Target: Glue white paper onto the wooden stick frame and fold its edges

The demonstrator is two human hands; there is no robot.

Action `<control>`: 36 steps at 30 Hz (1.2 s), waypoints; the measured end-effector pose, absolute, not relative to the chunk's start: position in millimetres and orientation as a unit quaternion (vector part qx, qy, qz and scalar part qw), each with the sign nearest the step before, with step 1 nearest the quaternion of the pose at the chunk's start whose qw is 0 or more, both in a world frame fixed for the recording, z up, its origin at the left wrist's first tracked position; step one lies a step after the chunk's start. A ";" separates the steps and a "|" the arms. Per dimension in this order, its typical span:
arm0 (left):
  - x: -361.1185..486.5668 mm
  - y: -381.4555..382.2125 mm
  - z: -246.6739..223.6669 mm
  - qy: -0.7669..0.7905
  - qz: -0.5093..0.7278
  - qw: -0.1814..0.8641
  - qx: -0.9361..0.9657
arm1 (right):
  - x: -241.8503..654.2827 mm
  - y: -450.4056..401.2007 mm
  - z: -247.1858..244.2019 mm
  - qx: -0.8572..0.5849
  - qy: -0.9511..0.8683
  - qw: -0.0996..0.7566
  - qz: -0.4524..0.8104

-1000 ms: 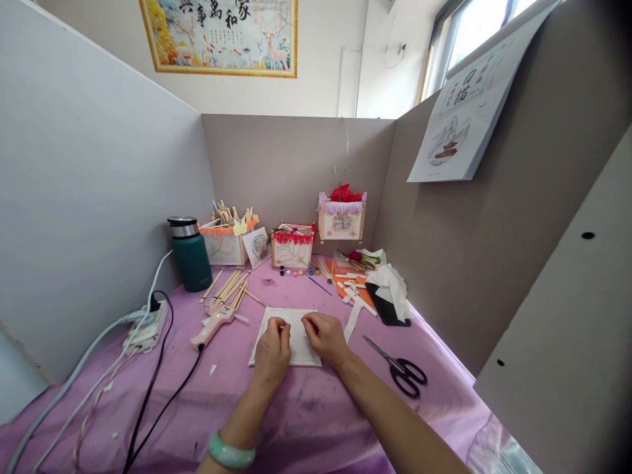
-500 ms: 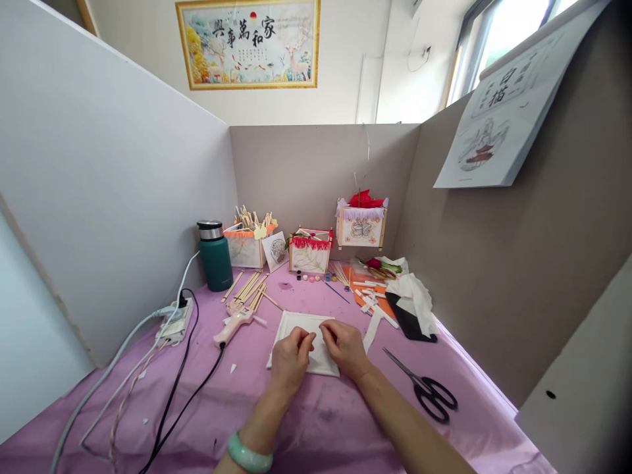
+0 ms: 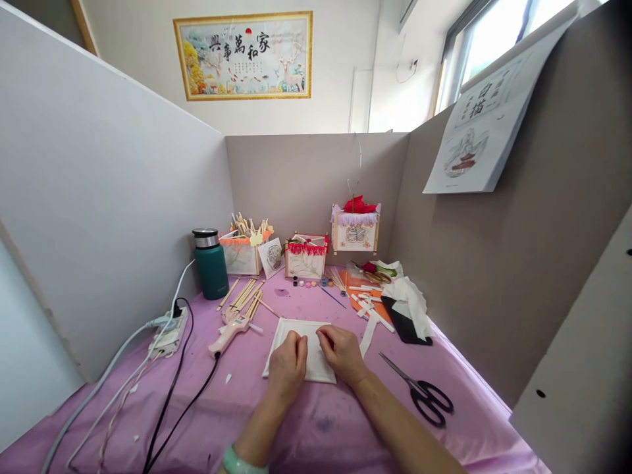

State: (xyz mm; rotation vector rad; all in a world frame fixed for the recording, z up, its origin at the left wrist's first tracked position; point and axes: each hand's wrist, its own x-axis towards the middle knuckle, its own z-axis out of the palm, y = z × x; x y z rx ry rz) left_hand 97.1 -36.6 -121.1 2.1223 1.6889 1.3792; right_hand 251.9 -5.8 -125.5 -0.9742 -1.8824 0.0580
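A square white panel with a raised rim [image 3: 323, 372] lies flat on the purple cloth in front of me. Over its left half is my left hand [image 3: 289, 361], the fingers curled closed with the thumb along them. My right hand [image 3: 342, 352] is over the panel's right side, thumb and forefinger pinched together. A small gap separates the two hands. Whatever is between the fingers of either hand is too small or hidden to make out. A white paper strip [image 3: 368, 334] lies just beyond my right hand.
Black-handled scissors [image 3: 419, 392] lie at right. Left are a pink glue gun [image 3: 230, 334], wooden sticks [image 3: 244, 296], a power strip [image 3: 170, 334] with cables and a green bottle [image 3: 211, 266]. Decorated boxes [image 3: 306, 260] stand at the back; white scraps [image 3: 368, 304] lie on orange paper.
The camera view has shifted slightly, moving the whole scene a little left and down. My left hand has turned a bit, its fingers more upright. Both hands stay close together above the panel.
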 end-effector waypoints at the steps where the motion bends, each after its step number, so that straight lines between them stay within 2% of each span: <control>1: 97.1 -36.1 -121.1 0.552 0.455 0.053 0.697 | 251.7 -6.2 -124.6 -0.401 -0.774 0.489 0.023; 7: 92.9 -28.7 -127.9 0.490 0.476 0.088 0.725 | 250.2 -6.9 -122.8 -0.407 -0.774 0.484 0.008; 13: 89.2 -22.4 -136.8 0.496 0.475 0.106 0.719 | 250.0 -4.4 -126.5 -0.413 -0.775 0.478 -0.005; 36: 94.2 -30.2 -128.6 0.511 0.477 0.013 0.715 | 249.2 -7.1 -121.5 -0.424 -0.777 0.466 -0.010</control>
